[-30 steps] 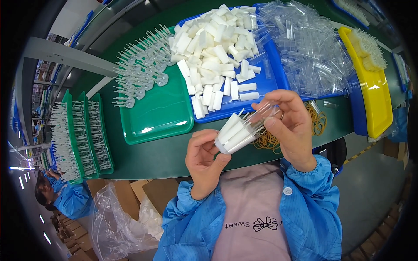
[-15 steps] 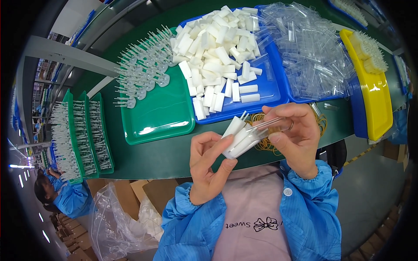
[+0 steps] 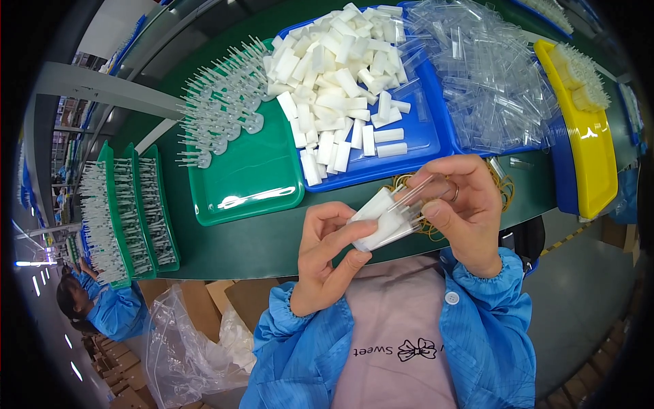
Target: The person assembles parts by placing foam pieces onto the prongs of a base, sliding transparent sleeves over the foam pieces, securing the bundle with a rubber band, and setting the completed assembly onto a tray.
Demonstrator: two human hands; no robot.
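Just above the table's near edge, my left hand (image 3: 327,255) grips a small bundle of white cylinders (image 3: 376,206), its thumb and fingers pressing from both sides. Some of these cylinders appear to sit inside clear tubes, though the fingers hide part of them. My right hand (image 3: 470,215), with a ring on one finger, pinches a clear plastic tube (image 3: 417,192) against the right end of the bundle. Ahead of both hands, loose white cylinders (image 3: 334,75) are heaped in a blue tray (image 3: 424,146). Clear tubes (image 3: 484,88) fill another blue tray to its right.
On the left, a green tray (image 3: 248,184) bears rows of thin-stemmed white parts (image 3: 221,109); more stand in upright green trays (image 3: 139,218). A yellow tray (image 3: 596,163) is at right. Yellow rubber bands (image 3: 504,187) lie behind my right hand. A person (image 3: 112,303) works far left.
The bundle in my left hand has shifted slightly right, and a white cylinder now lies closer to the tube in my right hand. Both hands have stayed nearly in place.
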